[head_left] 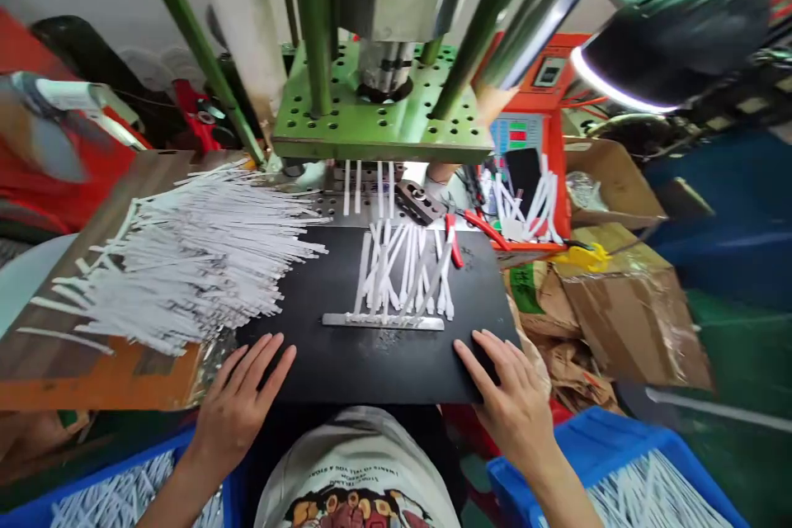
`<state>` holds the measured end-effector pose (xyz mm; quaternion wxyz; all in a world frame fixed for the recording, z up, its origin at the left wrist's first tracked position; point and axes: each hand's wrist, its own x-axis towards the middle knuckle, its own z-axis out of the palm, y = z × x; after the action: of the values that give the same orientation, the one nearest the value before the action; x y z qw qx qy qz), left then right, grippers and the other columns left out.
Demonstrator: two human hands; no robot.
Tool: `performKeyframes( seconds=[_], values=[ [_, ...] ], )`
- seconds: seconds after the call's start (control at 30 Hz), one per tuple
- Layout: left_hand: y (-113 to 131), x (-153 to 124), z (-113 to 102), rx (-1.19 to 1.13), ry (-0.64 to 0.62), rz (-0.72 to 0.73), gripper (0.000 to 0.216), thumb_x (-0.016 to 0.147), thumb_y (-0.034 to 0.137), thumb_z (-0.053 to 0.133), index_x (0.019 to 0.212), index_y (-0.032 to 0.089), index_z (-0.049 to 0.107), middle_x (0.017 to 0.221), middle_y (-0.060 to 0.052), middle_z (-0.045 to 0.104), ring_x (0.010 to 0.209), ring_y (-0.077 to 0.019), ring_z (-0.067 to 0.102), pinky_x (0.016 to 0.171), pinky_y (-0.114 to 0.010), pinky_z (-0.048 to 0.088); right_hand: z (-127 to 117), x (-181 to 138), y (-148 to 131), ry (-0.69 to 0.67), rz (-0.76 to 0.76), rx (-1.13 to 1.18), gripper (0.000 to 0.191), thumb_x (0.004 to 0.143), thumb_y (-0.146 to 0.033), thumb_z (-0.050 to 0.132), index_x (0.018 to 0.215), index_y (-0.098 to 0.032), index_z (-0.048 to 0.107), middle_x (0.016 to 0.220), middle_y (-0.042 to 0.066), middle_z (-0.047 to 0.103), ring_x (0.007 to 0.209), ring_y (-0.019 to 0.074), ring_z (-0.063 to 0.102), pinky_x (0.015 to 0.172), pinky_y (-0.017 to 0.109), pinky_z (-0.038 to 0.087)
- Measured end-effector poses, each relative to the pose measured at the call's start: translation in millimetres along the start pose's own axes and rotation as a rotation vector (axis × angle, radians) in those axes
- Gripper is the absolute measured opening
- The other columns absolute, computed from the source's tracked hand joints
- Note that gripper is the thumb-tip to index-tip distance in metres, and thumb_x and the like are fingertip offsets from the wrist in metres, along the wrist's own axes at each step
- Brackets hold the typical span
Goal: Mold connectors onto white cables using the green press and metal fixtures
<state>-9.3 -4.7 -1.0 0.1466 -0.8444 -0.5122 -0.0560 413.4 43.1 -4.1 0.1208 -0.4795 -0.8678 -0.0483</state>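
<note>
My left hand [238, 404] lies at the left front edge of a black work mat [309, 363], fingers stretched out and holding nothing. Over at the mat's right front edge, my right hand [511, 392] rests with its fingers spread, also holding nothing. Between and beyond the hands sits a flat metal bar [384, 322], with a few white strips reaching back from it. Several loose white strips [408, 264] lie crossed behind the bar. A large heap of white strips [204, 256] is piled left of the mat, beyond my left hand.
A green press plate [384, 128] with steel posts stands over the back. Red-handled pliers [454, 241] and a dark metal block [421, 202] lie near it. Blue bins of strips [649, 487] stand low at both sides. A lamp [674, 41] hangs at right, above cardboard boxes [631, 305].
</note>
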Motion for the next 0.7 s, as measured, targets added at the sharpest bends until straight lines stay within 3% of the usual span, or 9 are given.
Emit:
performKeyframes(
  seconds=[0.3, 0.53, 0.63, 0.7],
  values=[
    [-8.5, -2.4, 11.9, -0.036, 0.030, 0.027, 0.066, 0.088, 0.010, 0.047, 0.152, 0.024, 0.034, 0.146, -0.011, 0.050, 0.121, -0.0273, 0.060, 0.117, -0.047, 0.031, 1.4, -0.6, -3.1, -0.014, 0.075, 0.038, 0.060, 0.086, -0.010, 0.052, 0.144, -0.024, 0.047, 0.141, 0.016, 0.049, 0.134, 0.0310, 0.044, 0.110, 0.055, 0.038],
    [-6.9, -0.5, 7.2, -0.073, 0.013, 0.010, 0.063, 0.094, 0.019, 0.043, 0.154, 0.027, 0.029, 0.143, -0.012, 0.052, 0.120, -0.0308, 0.058, 0.109, -0.053, 0.036, -5.8, -0.7, -4.9, -0.047, 0.102, 0.052, 0.065, 0.081, -0.012, 0.061, 0.144, -0.022, 0.048, 0.143, 0.018, 0.047, 0.135, 0.0329, 0.041, 0.110, 0.056, 0.034],
    [-2.7, 18.0, -2.2, -0.188, 0.019, 0.012, 0.063, 0.096, 0.039, 0.047, 0.155, 0.025, 0.026, 0.141, -0.017, 0.052, 0.125, -0.0369, 0.053, 0.103, -0.054, 0.039, -18.6, 8.6, -9.8, -0.059, 0.118, 0.179, 0.067, 0.080, -0.030, 0.073, 0.141, -0.020, 0.049, 0.141, 0.019, 0.047, 0.131, 0.0360, 0.044, 0.107, 0.058, 0.037],
    [2.2, 40.1, -6.9, -0.296, 0.067, 0.009, 0.068, 0.096, 0.050, 0.048, 0.154, 0.023, 0.027, 0.138, -0.018, 0.052, 0.122, -0.0369, 0.054, 0.098, -0.050, 0.043, -24.7, 23.1, -18.3, 0.013, 0.122, 0.330, 0.065, 0.083, -0.043, 0.073, 0.139, -0.020, 0.049, 0.134, 0.018, 0.053, 0.122, 0.0324, 0.051, 0.101, 0.052, 0.044]
  ],
)
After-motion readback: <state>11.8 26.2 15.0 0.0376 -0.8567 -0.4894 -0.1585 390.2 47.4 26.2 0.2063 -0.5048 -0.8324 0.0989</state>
